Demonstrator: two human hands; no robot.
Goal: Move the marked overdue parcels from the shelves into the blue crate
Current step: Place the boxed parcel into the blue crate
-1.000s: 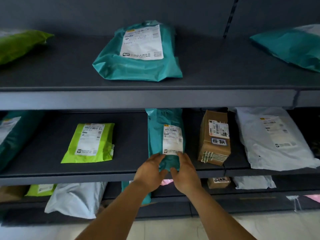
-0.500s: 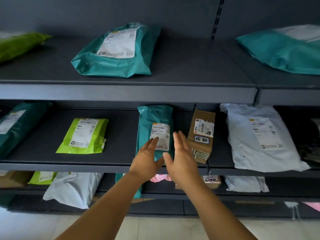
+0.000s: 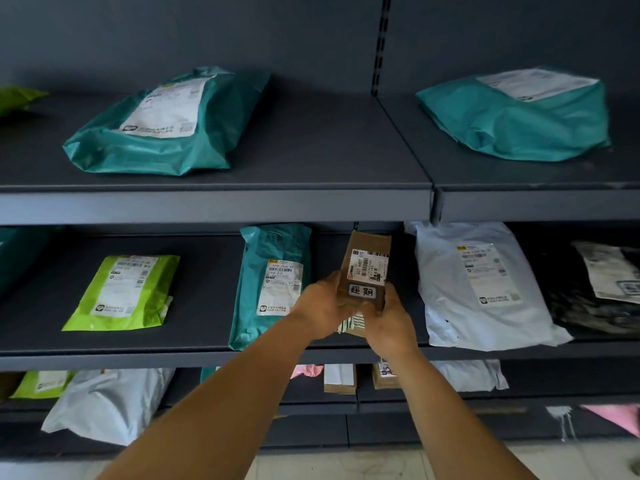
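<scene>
Dark grey shelving fills the view; on the middle shelf (image 3: 207,344), just right of a teal mailer (image 3: 273,271), left hand (image 3: 320,308) and right hand (image 3: 391,323) clasp the brown box (image 3: 367,268), its overdue sticker facing up, probably for lifting; no blue crate shows.

Brown box (image 3: 366,268), white labels; teal mailer (image 3: 272,285); lime mailer (image 3: 124,294); grey shelves (image 3: 214,206).

A small brown cardboard parcel (image 3: 367,268) stands tilted, clasped at its lower half between the left hand (image 3: 323,308) and right hand (image 3: 389,323); a white shipping label sits above the fingers; a marked sticker lies between both thumbs.
</scene>
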